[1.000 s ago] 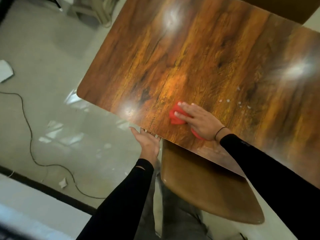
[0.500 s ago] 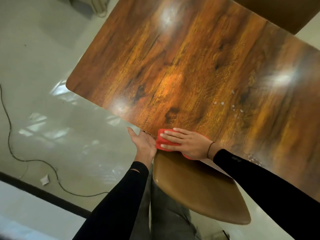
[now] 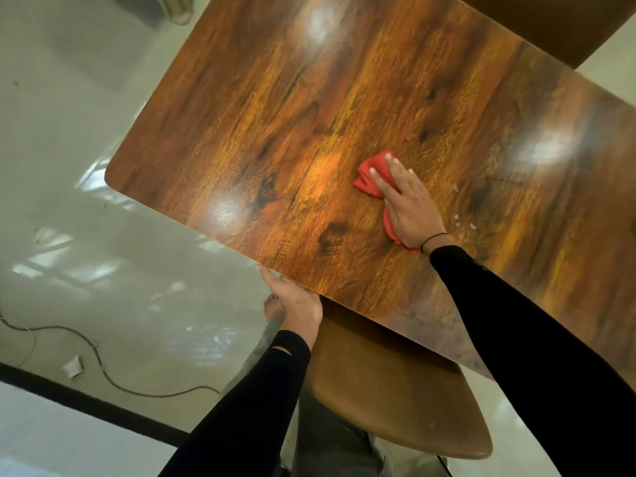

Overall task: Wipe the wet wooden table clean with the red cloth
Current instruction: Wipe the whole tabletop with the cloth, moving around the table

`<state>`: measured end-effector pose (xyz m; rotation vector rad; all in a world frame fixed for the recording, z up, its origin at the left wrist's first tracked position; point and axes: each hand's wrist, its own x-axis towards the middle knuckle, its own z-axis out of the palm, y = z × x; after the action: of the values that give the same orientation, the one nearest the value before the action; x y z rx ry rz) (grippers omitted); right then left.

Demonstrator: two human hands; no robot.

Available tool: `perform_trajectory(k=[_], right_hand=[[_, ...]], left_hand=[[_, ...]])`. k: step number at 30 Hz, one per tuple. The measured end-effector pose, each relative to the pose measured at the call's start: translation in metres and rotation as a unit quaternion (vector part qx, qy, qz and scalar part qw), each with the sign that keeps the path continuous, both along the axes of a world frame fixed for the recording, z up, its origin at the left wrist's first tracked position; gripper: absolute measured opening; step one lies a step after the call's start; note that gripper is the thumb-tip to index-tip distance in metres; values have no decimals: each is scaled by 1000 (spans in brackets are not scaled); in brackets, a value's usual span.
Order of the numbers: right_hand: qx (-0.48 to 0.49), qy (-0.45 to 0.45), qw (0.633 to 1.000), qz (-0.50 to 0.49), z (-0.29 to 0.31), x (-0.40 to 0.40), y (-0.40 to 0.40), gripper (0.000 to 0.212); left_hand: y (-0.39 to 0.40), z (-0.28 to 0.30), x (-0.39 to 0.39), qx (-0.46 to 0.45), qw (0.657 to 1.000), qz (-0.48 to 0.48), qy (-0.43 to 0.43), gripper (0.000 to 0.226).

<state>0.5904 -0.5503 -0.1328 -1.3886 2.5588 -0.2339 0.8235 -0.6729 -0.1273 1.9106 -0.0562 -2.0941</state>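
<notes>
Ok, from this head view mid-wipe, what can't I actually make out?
- Red cloth: mostly hidden under the right hand.
- Left hand fingers: hidden beneath the table edge.
- Table's far and right corners: cut off by the frame.
- White specks: too small to tell droplets from crumbs.
- Wetness: masked by glare.

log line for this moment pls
right hand flat on red cloth | left hand at wooden table edge | droplets remain

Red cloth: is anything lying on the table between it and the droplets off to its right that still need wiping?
Nothing visible. The right hand presses the red cloth flat on the wooden table, and only bare tabletop lies between it and the white droplets.
</notes>
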Motion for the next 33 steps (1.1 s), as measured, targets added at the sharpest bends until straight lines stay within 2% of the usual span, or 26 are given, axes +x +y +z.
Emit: perform_trajectory(k=[4, 8, 11, 15, 17, 18, 20, 23, 25, 29, 33], right_hand=[[15, -2, 995, -103, 4, -20, 11, 69], [21, -9, 974, -224, 12, -22, 30, 66], [28, 3, 942, -336, 19, -19, 42, 65], [19, 3, 882, -470, 22, -4, 51, 68], [12, -7, 865, -501, 21, 11, 55, 69], [15, -10, 869, -495, 20, 18, 58, 70], [29, -4, 901, -433, 16, 33, 70, 74], [45, 0, 970, -240, 8, 53, 98, 78], [37, 3, 993, -114, 1, 57, 113, 79], [14, 12, 997, 80, -10, 65, 118, 78], [3, -15, 964, 267, -12, 86, 127, 77]], left_hand=[[1, -2, 2, -7, 1000, 4, 11, 106], [12, 1, 5, -8, 1000, -2, 14, 106], [26, -2, 3, -8, 1000, -5, 12, 106], [47, 6, -10, -42, 998, 35, -11, 99], [57, 12, -17, -58, 997, 46, -36, 98], [61, 14, -20, -68, 995, 49, -47, 97], [67, 15, -25, -89, 993, 54, -58, 97], [78, 13, -29, -101, 991, 55, -73, 98], [86, 15, -32, -112, 989, 56, -79, 97], [105, 17, -30, -130, 988, 72, -46, 97], [127, 15, -25, -148, 984, 92, 40, 93]])
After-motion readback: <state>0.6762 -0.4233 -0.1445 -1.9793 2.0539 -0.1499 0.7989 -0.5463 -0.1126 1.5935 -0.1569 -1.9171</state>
